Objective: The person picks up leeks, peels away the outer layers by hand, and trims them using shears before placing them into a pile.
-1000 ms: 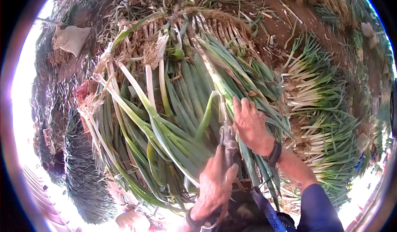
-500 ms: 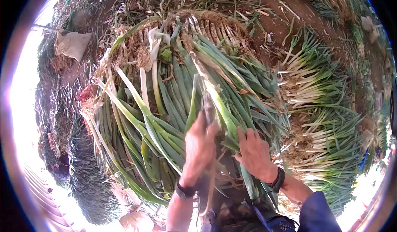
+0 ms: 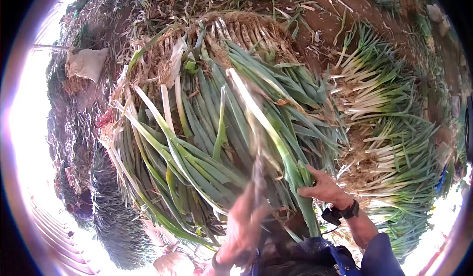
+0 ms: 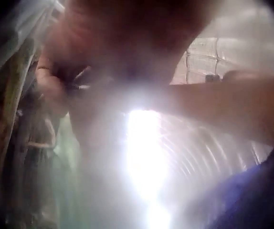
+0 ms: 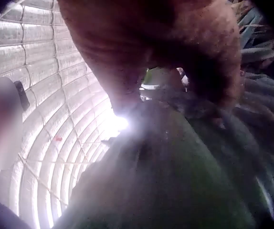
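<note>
In the head view my right hand point(image 3: 327, 190) grips a long green onion point(image 3: 268, 126) low on its green leaves. Its white shank slants up and left over the heap. Broad leaves point(image 5: 175, 176) run under that hand in the right wrist view. My left hand point(image 3: 241, 222), blurred, holds a slim grey tool point(image 3: 257, 170) whose tip points up beside the shank. A blurred, pale brownish streak lies between tool and shank. The left wrist view is dim and glary, with the left hand point(image 4: 118, 43) dark at the top.
Beneath the hands spreads a large heap of green onions point(image 3: 202, 113), their roots toward the far side. More bundles point(image 3: 379, 162) lie in rows on the right. A pale sack point(image 3: 86, 64) sits at far left. Leaf scraps litter the brown soil point(image 3: 320, 10).
My right hand has moved right and down with the green onion, whose shank turned from brownish to clean white. My left hand rose with the grey tool, then dropped back.
</note>
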Demonstrator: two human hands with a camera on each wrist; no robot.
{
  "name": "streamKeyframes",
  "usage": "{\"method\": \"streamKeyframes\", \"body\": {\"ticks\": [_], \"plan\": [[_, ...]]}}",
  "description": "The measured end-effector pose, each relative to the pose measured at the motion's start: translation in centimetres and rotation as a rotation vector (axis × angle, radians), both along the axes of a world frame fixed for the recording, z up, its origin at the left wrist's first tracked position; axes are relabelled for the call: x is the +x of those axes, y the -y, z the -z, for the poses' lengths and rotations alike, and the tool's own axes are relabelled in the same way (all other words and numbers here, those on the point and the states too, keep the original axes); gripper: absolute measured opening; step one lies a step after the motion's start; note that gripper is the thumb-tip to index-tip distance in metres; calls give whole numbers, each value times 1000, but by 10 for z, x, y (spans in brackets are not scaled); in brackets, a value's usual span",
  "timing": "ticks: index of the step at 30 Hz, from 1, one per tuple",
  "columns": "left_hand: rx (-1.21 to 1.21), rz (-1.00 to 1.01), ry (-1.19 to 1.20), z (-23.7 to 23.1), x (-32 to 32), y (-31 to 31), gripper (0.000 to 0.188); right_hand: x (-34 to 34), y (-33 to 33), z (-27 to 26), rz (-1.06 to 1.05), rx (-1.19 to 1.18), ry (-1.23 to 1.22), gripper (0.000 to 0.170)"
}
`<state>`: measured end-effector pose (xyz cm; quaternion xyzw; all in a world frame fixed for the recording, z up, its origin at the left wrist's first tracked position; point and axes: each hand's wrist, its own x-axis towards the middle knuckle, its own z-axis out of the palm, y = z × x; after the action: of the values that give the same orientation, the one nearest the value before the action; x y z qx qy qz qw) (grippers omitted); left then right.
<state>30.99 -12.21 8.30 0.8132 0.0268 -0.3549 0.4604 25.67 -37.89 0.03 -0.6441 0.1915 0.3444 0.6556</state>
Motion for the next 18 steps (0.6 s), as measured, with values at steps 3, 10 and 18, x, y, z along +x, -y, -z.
{"method": "streamKeyframes", "body": {"ticks": [3, 10, 18], "plan": [[-103, -2, -59, -2, -17, -10, 71, -14, 3, 13, -44, -30, 32, 81], [-283, -298, -110, -8, 31, -10, 72, -21, -34, -32, 115, 309, 90, 87], [-164, -744, 450, -63, 17, -84, 53, 70, -158, -44, 105, 268, 689, 83]]}}
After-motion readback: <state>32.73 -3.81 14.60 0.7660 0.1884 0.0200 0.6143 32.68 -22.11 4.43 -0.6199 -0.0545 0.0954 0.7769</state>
